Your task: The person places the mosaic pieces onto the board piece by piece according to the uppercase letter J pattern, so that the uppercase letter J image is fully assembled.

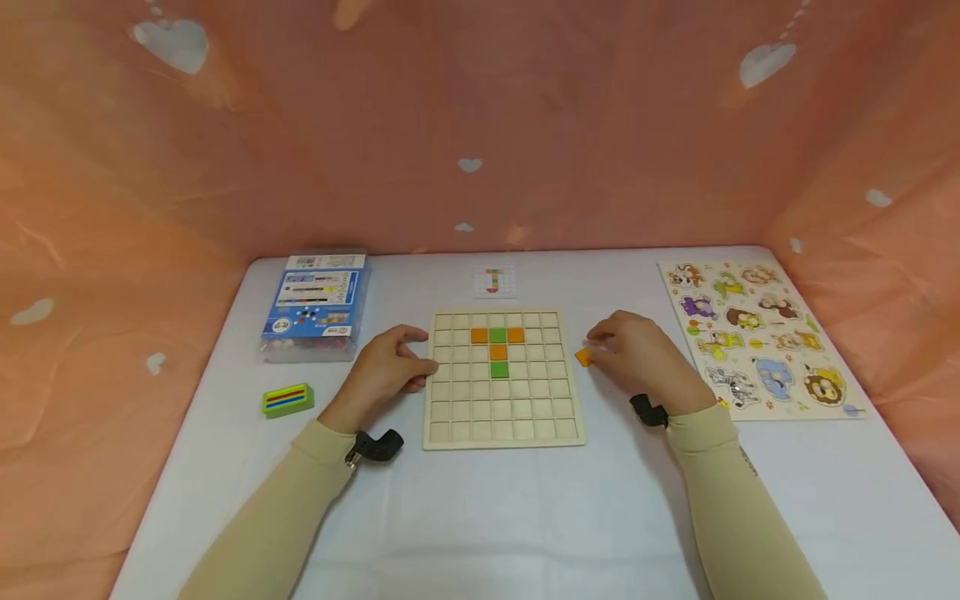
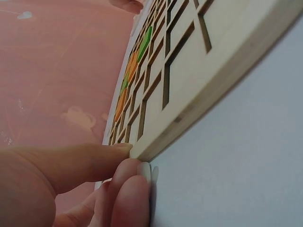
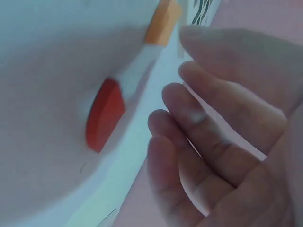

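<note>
A light wooden grid board (image 1: 457, 392) lies flat in the middle of the table. In its upper cells orange and green square tiles form a T, with a green tile (image 1: 499, 369) at the foot. My left hand (image 1: 382, 362) rests at the board's left edge, thumb (image 2: 99, 161) and fingertips against the rim. Right of the board, my right hand (image 1: 637, 354) hovers with loosely bent fingers beside an orange tile (image 1: 583, 357) on the table. In the right wrist view, the thumb tip is apart from that tile; a red round-edged piece (image 3: 105, 116) lies below the fingers, hidden in the head view.
A pattern card (image 1: 495, 282) with a coloured J shape lies behind the board. On the left are a blue-and-white package (image 1: 315, 300) and a green block (image 1: 288, 400) with coloured stripes. An animal puzzle board (image 1: 757, 342) occupies the right side, near my right forearm.
</note>
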